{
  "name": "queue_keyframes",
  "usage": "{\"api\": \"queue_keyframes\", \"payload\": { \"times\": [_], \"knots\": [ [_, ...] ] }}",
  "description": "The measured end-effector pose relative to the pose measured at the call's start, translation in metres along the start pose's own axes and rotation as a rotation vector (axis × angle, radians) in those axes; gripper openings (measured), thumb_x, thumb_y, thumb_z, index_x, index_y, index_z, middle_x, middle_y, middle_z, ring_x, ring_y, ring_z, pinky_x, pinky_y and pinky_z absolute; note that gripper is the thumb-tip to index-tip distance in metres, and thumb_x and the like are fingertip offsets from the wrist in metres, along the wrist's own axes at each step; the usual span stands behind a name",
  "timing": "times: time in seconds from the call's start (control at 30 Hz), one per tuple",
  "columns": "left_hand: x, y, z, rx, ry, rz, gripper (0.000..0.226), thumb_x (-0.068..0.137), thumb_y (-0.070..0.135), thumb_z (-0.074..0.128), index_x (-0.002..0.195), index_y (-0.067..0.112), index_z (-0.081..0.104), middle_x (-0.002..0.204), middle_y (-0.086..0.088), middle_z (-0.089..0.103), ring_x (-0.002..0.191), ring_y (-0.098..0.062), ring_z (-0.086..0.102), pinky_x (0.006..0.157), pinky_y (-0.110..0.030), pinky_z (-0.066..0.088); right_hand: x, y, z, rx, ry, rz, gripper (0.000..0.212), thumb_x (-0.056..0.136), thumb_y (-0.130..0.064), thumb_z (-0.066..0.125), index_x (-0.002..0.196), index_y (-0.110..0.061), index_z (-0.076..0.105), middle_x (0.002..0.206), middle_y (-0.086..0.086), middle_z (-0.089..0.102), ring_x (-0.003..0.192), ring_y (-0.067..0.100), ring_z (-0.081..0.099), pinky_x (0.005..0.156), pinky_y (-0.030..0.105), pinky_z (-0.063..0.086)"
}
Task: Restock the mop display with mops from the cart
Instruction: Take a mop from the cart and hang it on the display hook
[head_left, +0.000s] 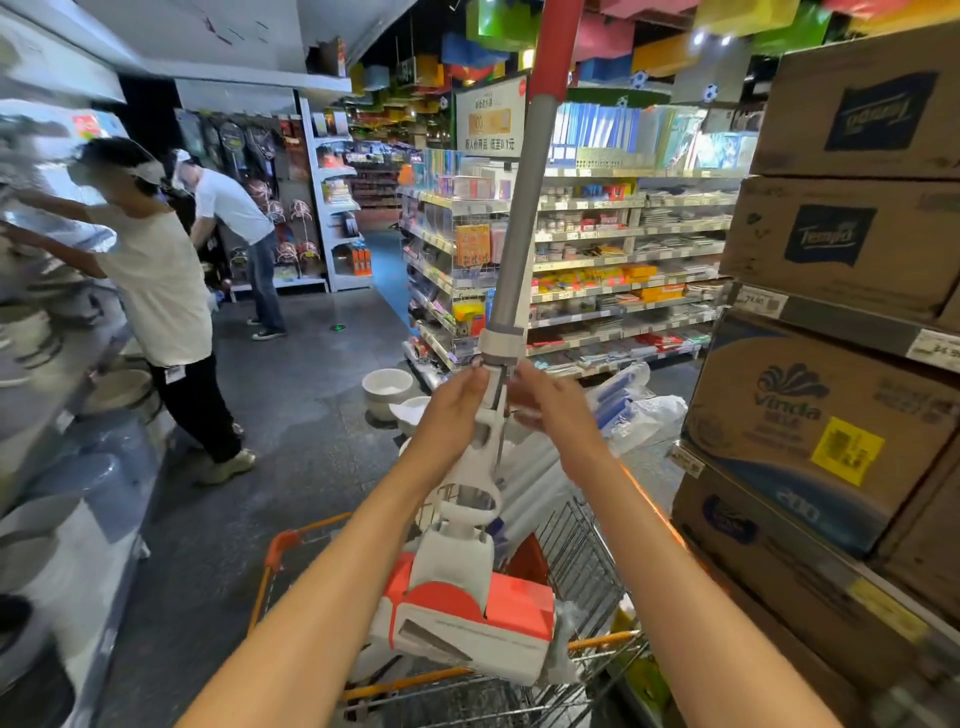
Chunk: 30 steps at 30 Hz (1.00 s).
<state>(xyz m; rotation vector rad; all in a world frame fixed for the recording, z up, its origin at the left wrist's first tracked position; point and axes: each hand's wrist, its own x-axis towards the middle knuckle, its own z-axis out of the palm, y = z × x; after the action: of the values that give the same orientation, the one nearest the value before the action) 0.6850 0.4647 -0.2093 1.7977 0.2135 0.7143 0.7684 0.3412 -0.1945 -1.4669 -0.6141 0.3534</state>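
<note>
Because the long squeeze mop with its grey metal pole, white plastic wringer frame and red-and-white boxed head (511, 291) stands nearly upright over the orange-framed wire shopping cart (587, 551), it will likely feel stiff, light and bottom-heavy, and prone to swing. The pole just above the white collar looks like the safest place to grip. The left hand (454, 402) lies against the left side of the white frame, fingers fairly straight, pressing rather than wrapping. The right hand (545, 397) meets the frame from the other side, blurred, fingers extended; whether it grips, I cannot tell.
</note>
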Motion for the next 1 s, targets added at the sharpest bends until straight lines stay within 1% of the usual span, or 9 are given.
{"api": "queue_keyframes", "payload": {
  "times": [0.1,0.2,0.37,0.5,0.63,0.67,0.77,0.9,1.0],
  "knots": [
    [0.004,0.003,-0.019,0.026,-0.004,0.011,0.032,0.104,0.050,0.042,0.091,0.032,0.066,0.079,0.017,0.074,0.078,-0.003,0.067,0.075,-0.026,0.051,-0.023,0.032,0.015,-0.025,-0.232,0.106,0.028,0.089,-0.044,0.066,0.099,-0.019,0.074,0.094,-0.003,0.078,0.095,0.013,0.073,0.081,0.025,0.059],
    [0.006,0.007,-0.036,0.020,-0.052,-0.002,0.040,0.093,0.062,0.044,0.087,0.030,0.068,0.081,0.008,0.076,0.079,-0.011,0.070,0.083,-0.040,0.053,-0.040,0.043,0.039,-0.101,-0.356,0.084,0.013,0.089,-0.024,0.072,0.101,-0.019,0.071,0.088,-0.006,0.076,0.081,0.007,0.071,0.065,0.019,0.055],
    [-0.003,0.004,-0.059,0.024,-0.089,-0.021,0.039,0.103,0.053,0.040,0.094,0.028,0.069,0.080,0.002,0.077,0.073,-0.011,0.071,0.075,-0.034,0.054,-0.044,0.042,0.073,-0.107,-0.287,0.021,0.012,0.087,-0.006,0.075,0.098,-0.009,0.070,0.090,0.009,0.075,0.073,0.013,0.071,0.063,0.024,0.058],
    [-0.013,0.016,-0.080,0.100,-0.061,-0.072,0.038,0.107,0.048,0.039,0.090,0.030,0.068,0.080,0.012,0.076,0.073,-0.002,0.069,0.064,-0.015,0.048,-0.050,0.047,0.101,-0.011,-0.233,0.012,0.009,0.088,-0.001,0.072,0.092,-0.009,0.071,0.075,-0.003,0.075,0.067,0.009,0.071,0.057,0.022,0.055],
    [-0.028,0.020,-0.099,0.419,0.066,-0.125,0.027,0.107,0.031,0.041,0.102,0.019,0.065,0.105,-0.004,0.069,0.098,-0.023,0.063,0.073,-0.031,0.039,-0.055,0.044,0.125,0.078,-0.211,0.042,0.010,0.089,-0.003,0.071,0.094,-0.011,0.071,0.076,-0.004,0.076,0.068,0.011,0.071,0.057,0.024,0.055],
    [-0.039,0.018,-0.103,0.400,0.123,-0.128,0.026,0.105,0.030,0.043,0.102,0.020,0.066,0.108,-0.007,0.069,0.098,-0.023,0.063,0.075,-0.031,0.041,-0.056,0.042,0.128,0.097,-0.207,0.051,0.009,0.090,-0.004,0.070,0.094,-0.011,0.072,0.077,-0.003,0.076,0.069,0.012,0.071,0.057,0.026,0.056],
    [-0.084,0.020,-0.106,0.050,0.325,-0.128,0.030,0.102,0.033,0.043,0.088,0.032,0.070,0.098,0.003,0.073,0.094,-0.015,0.067,0.088,-0.033,0.050,-0.060,0.035,0.139,0.142,-0.208,0.048,0.012,0.091,-0.006,0.069,0.102,-0.007,0.072,0.086,0.006,0.076,0.080,0.022,0.072,0.071,0.041,0.060],
    [-0.134,0.018,-0.106,-0.056,0.523,-0.077,0.029,0.109,0.021,0.042,0.106,0.024,0.071,0.108,0.007,0.073,0.109,-0.011,0.066,0.096,-0.029,0.049,-0.070,0.030,0.151,0.209,-0.220,0.082,0.009,0.091,-0.010,0.071,0.099,-0.007,0.073,0.093,0.012,0.077,0.091,0.035,0.073,0.078,0.058,0.060],
    [-0.170,0.020,-0.099,-0.122,0.608,-0.141,0.032,0.109,0.023,0.038,0.105,0.027,0.069,0.105,0.011,0.073,0.102,-0.003,0.069,0.088,-0.018,0.053,-0.081,0.029,0.159,0.235,-0.234,0.121,0.019,0.092,-0.015,0.071,0.106,-0.004,0.070,0.102,0.018,0.075,0.098,0.039,0.071,0.085,0.064,0.056]
  ]
}}
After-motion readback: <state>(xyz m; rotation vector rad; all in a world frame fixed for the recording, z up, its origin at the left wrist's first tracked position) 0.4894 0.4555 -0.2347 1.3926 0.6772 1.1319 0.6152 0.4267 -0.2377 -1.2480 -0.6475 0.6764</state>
